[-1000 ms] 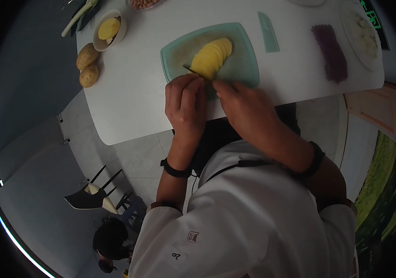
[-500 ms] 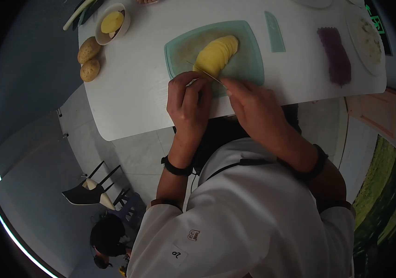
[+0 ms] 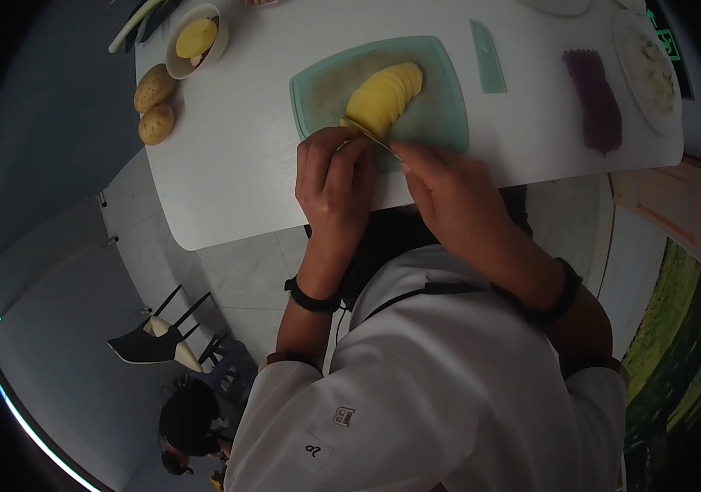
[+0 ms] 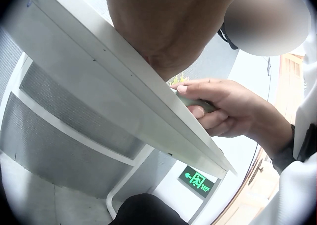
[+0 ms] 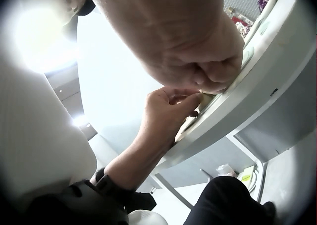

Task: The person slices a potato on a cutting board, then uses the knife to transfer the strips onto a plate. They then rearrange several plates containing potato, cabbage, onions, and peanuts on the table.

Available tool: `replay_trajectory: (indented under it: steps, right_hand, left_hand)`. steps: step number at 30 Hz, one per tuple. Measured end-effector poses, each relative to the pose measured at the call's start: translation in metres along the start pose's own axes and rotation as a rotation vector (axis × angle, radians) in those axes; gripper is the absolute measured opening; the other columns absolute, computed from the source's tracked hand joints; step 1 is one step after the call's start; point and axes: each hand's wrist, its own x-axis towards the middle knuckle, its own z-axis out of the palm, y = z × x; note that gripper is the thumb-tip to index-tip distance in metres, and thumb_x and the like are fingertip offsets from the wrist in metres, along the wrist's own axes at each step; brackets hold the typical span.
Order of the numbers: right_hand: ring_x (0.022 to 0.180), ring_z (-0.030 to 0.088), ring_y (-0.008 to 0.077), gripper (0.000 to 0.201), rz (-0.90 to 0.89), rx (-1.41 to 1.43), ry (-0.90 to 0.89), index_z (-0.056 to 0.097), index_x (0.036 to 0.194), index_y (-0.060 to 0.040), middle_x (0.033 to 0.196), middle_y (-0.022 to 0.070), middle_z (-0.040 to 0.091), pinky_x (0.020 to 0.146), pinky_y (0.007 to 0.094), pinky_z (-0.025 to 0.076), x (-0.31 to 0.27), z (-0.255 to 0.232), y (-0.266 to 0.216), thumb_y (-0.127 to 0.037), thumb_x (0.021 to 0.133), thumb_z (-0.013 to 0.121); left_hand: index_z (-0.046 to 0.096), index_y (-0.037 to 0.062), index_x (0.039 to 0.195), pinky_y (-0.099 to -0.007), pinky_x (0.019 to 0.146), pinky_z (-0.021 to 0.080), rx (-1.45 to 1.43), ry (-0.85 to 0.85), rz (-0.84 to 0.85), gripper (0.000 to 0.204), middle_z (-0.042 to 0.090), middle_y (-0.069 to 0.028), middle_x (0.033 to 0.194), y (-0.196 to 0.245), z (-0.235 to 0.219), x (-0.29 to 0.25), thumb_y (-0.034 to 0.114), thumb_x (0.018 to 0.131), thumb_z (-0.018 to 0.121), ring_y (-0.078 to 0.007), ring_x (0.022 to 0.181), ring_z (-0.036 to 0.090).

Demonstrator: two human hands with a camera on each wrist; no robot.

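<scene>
A peeled yellow potato [image 3: 383, 94], cut into a fanned row of slices, lies on a green cutting board [image 3: 314, 107]. At its near end my left hand [image 3: 332, 176] holds the uncut part with bent fingers, which mostly cover it. In the right wrist view that hand's thumb and fingers pinch a pale potato piece [image 5: 204, 102]. My right hand [image 3: 453, 184] grips a knife [image 3: 373, 136] by its green handle [image 4: 202, 105]. The thin blade slants across the potato, right beside the left fingertips.
A white bowl [image 3: 220, 51] with a peeled potato stands at the far left, near two unpeeled potatoes [image 3: 154, 88]. Right of the board lie a flat green blade-shaped piece [image 3: 488, 61], a purple strip [image 3: 592, 102] and a plate [image 3: 631, 75] of pale food. The table's edge runs under my wrists.
The blade, mostly hidden by the fingers a second ago, now shows across the near end of the potato. My right hand has shifted slightly right; the left keeps its hold.
</scene>
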Motion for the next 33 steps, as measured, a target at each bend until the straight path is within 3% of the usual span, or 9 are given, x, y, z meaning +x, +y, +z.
replay_trajectory:
  steps: [2, 5, 8, 27, 29, 33]
  right_hand:
    - [0.074, 0.074, 0.035, 0.029, -0.03, -0.177, -0.047, 0.063, 0.122, -0.0012, 0.088, 0.0175, 0.071, 0.064, 0.0433, 0.061, 0.0009, 0.0006, -0.0004, -0.007, 0.094, 0.067]
    - [0.072, 0.075, 0.0315, 0.032, -0.027, -0.33, -0.102, 0.064, 0.121, -0.0009, 0.087, 0.0148, 0.071, 0.061, 0.0399, 0.061, 0.0033, 0.0015, -0.0077, -0.005, 0.089, 0.069]
    - [0.072, 0.075, 0.0312, 0.033, -0.03, -0.346, -0.067, 0.064, 0.12, -0.0009, 0.086, 0.0142, 0.07, 0.06, 0.0395, 0.062, 0.0033, 0.0051, -0.0064, -0.003, 0.087, 0.069]
    - [0.076, 0.074, 0.0345, 0.024, -0.005, -0.317, -0.064, 0.064, 0.118, -0.0011, 0.087, 0.0169, 0.072, 0.064, 0.0437, 0.061, 0.0028, 0.0057, -0.0065, -0.008, 0.095, 0.066]
    - [0.079, 0.074, 0.037, 0.023, 0.04, -0.144, -0.015, 0.063, 0.119, -0.0011, 0.09, 0.0183, 0.072, 0.066, 0.0461, 0.06, 0.0014, 0.0067, -0.003, -0.009, 0.097, 0.064]
    - [0.081, 0.073, 0.0397, 0.023, 0.049, -0.078, 0.021, 0.063, 0.119, -0.001, 0.092, 0.0198, 0.073, 0.067, 0.048, 0.06, -0.001, 0.0059, -0.0021, -0.009, 0.098, 0.063]
  left_hand:
    - [0.072, 0.0062, 0.096, -0.0359, 0.078, 0.058, 0.009, -0.011, -0.004, 0.028, 0.071, -0.0063, 0.107, -0.0004, -0.0007, -0.0003, -0.008, 0.074, 0.081, -0.0249, 0.096, 0.069]
    - [0.072, 0.0063, 0.096, -0.0361, 0.078, 0.058, 0.021, -0.02, 0.002, 0.029, 0.071, -0.0063, 0.107, 0.0003, -0.0014, 0.0001, -0.009, 0.073, 0.081, -0.0251, 0.095, 0.068]
    - [0.072, 0.0067, 0.096, -0.0365, 0.079, 0.058, 0.013, -0.025, -0.001, 0.029, 0.071, -0.006, 0.106, -0.0003, -0.0012, 0.0, -0.009, 0.073, 0.081, -0.0254, 0.096, 0.068]
    - [0.071, 0.006, 0.094, -0.039, 0.081, 0.057, 0.009, -0.031, 0.036, 0.028, 0.071, -0.0067, 0.108, -0.0018, -0.0019, -0.0012, -0.009, 0.072, 0.08, -0.0282, 0.099, 0.067]
    - [0.071, 0.006, 0.094, -0.0386, 0.081, 0.057, 0.008, -0.046, 0.022, 0.028, 0.071, -0.0066, 0.109, -0.0009, -0.0032, -0.0012, -0.009, 0.073, 0.081, -0.0278, 0.099, 0.067]
    - [0.072, 0.0064, 0.095, -0.0374, 0.079, 0.057, 0.019, -0.031, 0.011, 0.028, 0.071, -0.0066, 0.109, -0.0019, -0.002, -0.0033, -0.009, 0.073, 0.081, -0.0268, 0.098, 0.068]
